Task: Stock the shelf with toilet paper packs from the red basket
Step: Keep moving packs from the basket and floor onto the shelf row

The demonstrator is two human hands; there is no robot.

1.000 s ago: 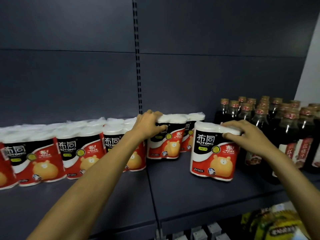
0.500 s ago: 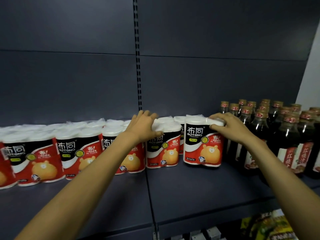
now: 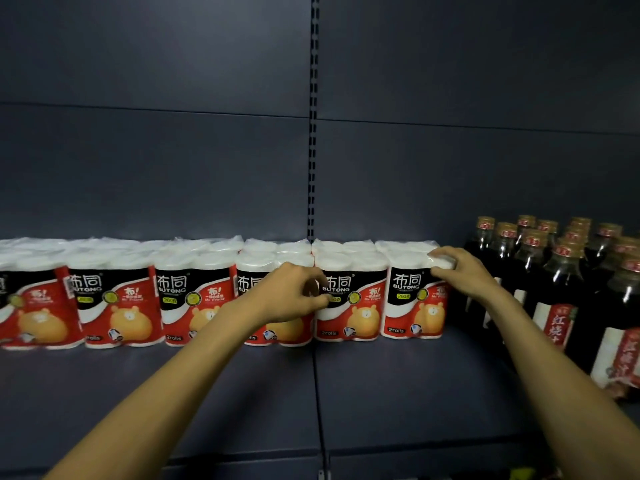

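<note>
We find the task well advanced: a row of toilet paper packs [image 3: 121, 303] stands upright along the back of the shelf [image 3: 398, 403], running from the left edge of view to just beside the dark bottles, with further packs visible behind the front rank. Moving rightward, the left hand [image 3: 294, 294] sits in front of the fourth and fifth front packs, its fingers curled at the seam between them; we cannot tell whether its grip pinches the wrapper or merely touches it. Next, the rightmost pack [image 3: 412, 299] stands in line, touching its neighbour, with the right hand [image 3: 464, 271] on its top right corner, the grip curled over the roll end. We judge this pack to be at its final place, needing only release. The red basket is out of view, so what stock remains we cannot say. The front of the shelf is bare dark metal; a slotted upright [image 3: 312, 133] divides the grey back panel. At far right stand sauce bottles [image 3: 561, 289] with red labels.
</note>
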